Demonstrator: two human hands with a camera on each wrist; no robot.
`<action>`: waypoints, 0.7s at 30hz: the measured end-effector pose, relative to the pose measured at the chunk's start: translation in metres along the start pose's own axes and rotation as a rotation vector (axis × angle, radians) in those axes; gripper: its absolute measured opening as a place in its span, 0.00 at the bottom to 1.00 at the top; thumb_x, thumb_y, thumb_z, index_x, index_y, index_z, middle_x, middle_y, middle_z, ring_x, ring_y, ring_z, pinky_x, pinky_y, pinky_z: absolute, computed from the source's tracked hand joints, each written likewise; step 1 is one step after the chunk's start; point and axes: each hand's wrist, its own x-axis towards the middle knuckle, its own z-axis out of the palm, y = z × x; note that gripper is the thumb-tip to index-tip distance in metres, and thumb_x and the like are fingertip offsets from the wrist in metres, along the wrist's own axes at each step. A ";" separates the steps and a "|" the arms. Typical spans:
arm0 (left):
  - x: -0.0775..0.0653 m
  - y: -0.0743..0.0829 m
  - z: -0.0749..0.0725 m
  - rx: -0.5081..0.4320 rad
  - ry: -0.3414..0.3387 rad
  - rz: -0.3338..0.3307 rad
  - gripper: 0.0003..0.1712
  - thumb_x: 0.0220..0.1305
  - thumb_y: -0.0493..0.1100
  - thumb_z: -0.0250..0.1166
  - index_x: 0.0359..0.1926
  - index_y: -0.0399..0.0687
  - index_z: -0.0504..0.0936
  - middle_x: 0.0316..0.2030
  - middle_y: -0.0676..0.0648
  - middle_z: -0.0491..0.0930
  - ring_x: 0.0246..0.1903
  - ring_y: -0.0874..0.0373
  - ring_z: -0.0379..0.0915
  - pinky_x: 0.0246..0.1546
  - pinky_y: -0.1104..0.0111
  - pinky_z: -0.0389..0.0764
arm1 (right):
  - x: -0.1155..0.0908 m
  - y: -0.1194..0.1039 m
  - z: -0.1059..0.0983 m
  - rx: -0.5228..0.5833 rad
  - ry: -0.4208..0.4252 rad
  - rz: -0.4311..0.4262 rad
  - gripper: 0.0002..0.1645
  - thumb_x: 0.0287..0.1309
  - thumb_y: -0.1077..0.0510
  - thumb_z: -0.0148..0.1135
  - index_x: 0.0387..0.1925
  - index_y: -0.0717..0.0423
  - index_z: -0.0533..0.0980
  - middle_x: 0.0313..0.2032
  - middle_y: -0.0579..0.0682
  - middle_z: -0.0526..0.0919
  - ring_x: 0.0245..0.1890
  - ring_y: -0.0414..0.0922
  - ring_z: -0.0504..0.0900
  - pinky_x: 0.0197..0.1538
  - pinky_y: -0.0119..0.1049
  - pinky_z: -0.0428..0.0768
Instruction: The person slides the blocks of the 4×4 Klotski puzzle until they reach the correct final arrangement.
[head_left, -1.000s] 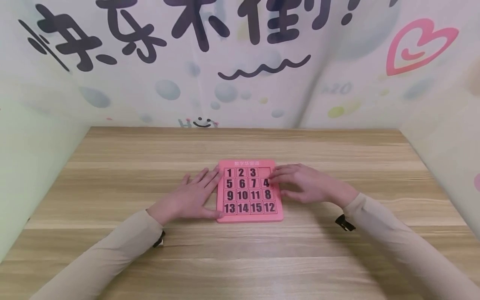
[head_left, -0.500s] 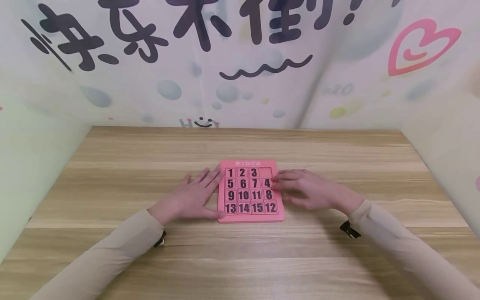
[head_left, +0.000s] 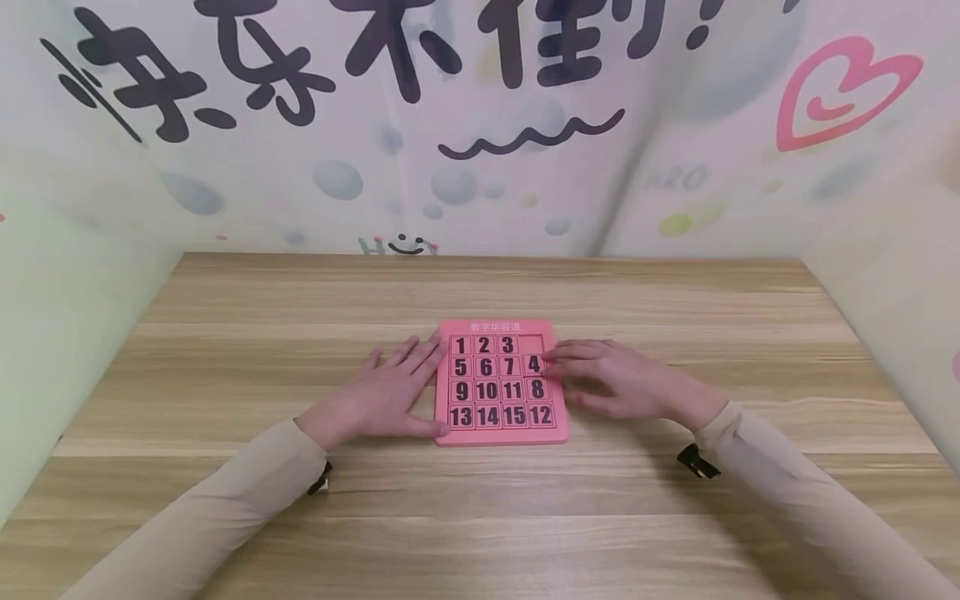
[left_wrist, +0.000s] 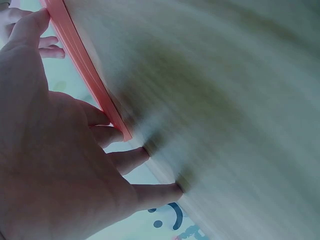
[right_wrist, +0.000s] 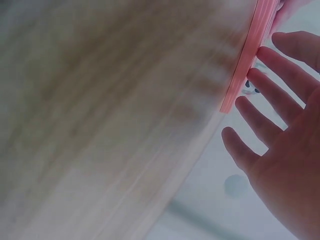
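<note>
A pink number slide puzzle (head_left: 501, 437) lies flat on the wooden table, its numbered tiles facing up. The vacant slot is at the top right, and tile 4 (head_left: 533, 364) sits below it, slightly higher than tile 7 (head_left: 509, 367). My left hand (head_left: 375, 400) rests along the puzzle's left edge, fingers spread at the upper corner and thumb at the lower one. From the right side, my right hand (head_left: 633, 379) reaches over the frame with its fingertips at tile 4. Both wrist views show the puzzle's pink side edge (left_wrist: 85, 65) beside extended fingers; its top face is hidden there.
The wood-grain table (head_left: 495, 533) extends around the puzzle. Behind it stands a white wall covering (head_left: 300, 208) with black characters and a pink heart (head_left: 840, 92). Pale walls flank the table on both sides.
My right hand has shifted slightly right and its fingers have changed position since a second ago. Tile 4 has moved slightly up toward the vacant slot. The left hand stays in place.
</note>
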 end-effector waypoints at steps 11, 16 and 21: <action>0.000 0.000 0.001 -0.006 0.003 0.001 0.63 0.56 0.77 0.54 0.76 0.43 0.40 0.75 0.44 0.34 0.72 0.39 0.33 0.64 0.35 0.40 | 0.002 0.004 0.001 -0.002 0.022 0.003 0.25 0.62 0.58 0.61 0.61 0.60 0.74 0.62 0.58 0.72 0.64 0.56 0.67 0.65 0.56 0.64; 0.000 -0.001 0.001 -0.005 0.002 0.002 0.63 0.56 0.77 0.54 0.76 0.43 0.40 0.75 0.44 0.33 0.72 0.39 0.33 0.64 0.35 0.40 | 0.004 0.006 0.001 -0.012 0.027 0.008 0.26 0.62 0.57 0.60 0.61 0.60 0.74 0.62 0.58 0.72 0.64 0.56 0.67 0.65 0.56 0.64; 0.000 -0.001 0.001 -0.008 0.002 0.002 0.63 0.56 0.76 0.55 0.76 0.43 0.40 0.75 0.44 0.33 0.72 0.39 0.33 0.64 0.34 0.39 | 0.006 0.008 0.001 -0.008 0.032 0.016 0.25 0.62 0.58 0.60 0.61 0.60 0.74 0.62 0.58 0.72 0.64 0.56 0.67 0.65 0.56 0.64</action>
